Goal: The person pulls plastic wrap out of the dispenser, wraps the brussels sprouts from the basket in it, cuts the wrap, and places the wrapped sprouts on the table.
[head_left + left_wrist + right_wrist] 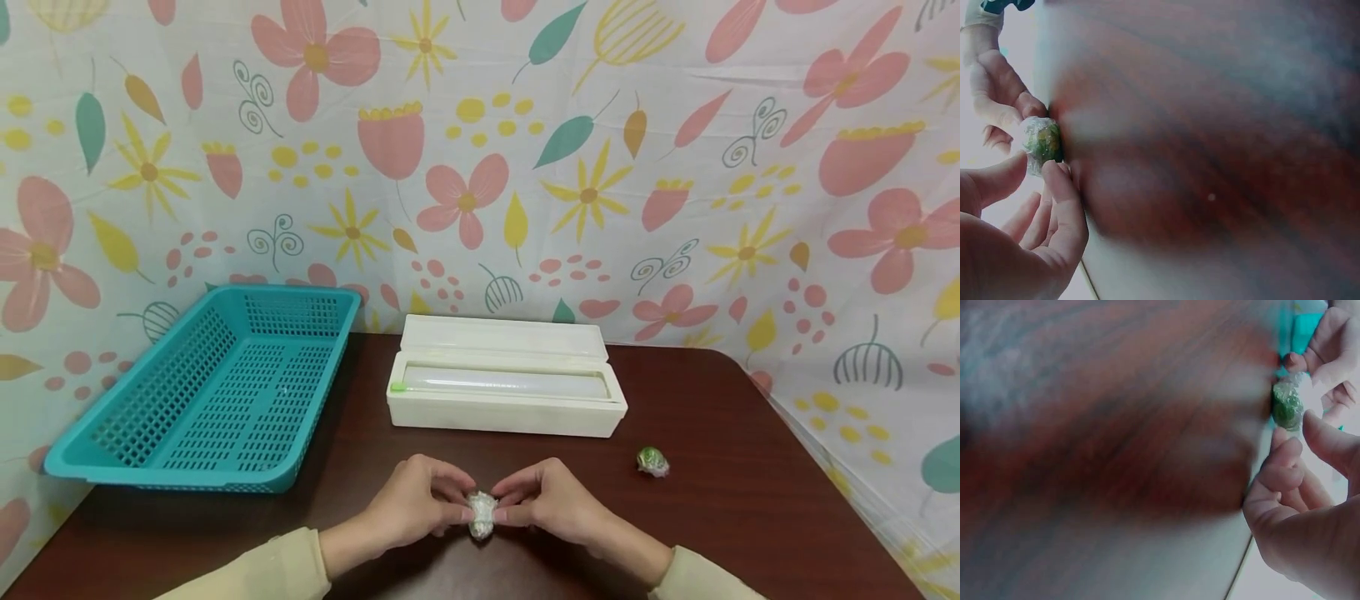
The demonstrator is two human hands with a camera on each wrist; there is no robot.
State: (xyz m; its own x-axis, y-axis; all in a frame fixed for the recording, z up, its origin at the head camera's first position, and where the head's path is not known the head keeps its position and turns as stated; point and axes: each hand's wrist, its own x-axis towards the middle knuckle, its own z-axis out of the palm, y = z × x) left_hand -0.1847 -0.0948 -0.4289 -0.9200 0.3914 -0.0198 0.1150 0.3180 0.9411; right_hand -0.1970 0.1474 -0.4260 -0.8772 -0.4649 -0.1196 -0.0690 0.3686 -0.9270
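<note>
A small, round green thing in clear cling film (482, 518) is between the two hands, close over the dark table near its front edge. My left hand (411, 502) pinches it from the left with thumb and fingertips. From the right side, my right hand (557, 510) pinches it the same way. The film is bunched and whitish on top in the head view. Green shows through the wrapping (1042, 139) in the left wrist view, with a yellowish patch. A darker green side of the wrapped thing (1286, 407) faces the right wrist camera.
Behind the hands stands a white cling film box (502, 419), lid raised, with a film roll (510, 383) inside and a green tab at its left end. Another wrapped green thing (652, 461) lies to the right. A teal plastic basket (311, 417) stands at left; a floral cloth hangs behind.
</note>
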